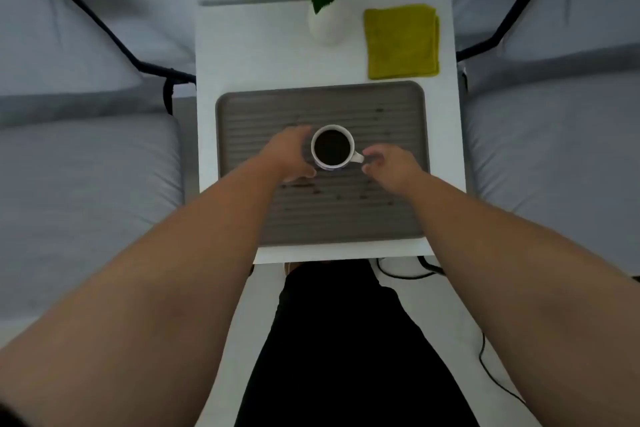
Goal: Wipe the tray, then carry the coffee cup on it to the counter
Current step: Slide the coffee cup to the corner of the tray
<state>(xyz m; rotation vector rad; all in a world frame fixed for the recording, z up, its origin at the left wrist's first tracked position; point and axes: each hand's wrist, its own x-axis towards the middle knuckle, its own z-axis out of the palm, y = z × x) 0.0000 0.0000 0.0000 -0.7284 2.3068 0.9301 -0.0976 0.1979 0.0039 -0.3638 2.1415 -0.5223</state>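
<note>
A white coffee cup [332, 148] full of dark coffee stands in the middle of a grey ribbed tray [398, 211] on a small white table. Dark coffee spots dot the tray in front of the cup and at its far right. My left hand [289, 154] curves around the cup's left side, touching or nearly touching its wall. My right hand [389, 166] is at the cup's handle on the right, fingers curled close to it; a firm grip is not clear. A folded yellow-green cloth [401, 42] lies on the table beyond the tray, far right.
A white vase [325, 24] with green leaves stands on the white table [249, 45] left of the cloth. Grey cushioned seats with black frames flank the table on both sides. Black cables run over the floor at lower right. My dark-clothed legs are below the table's near edge.
</note>
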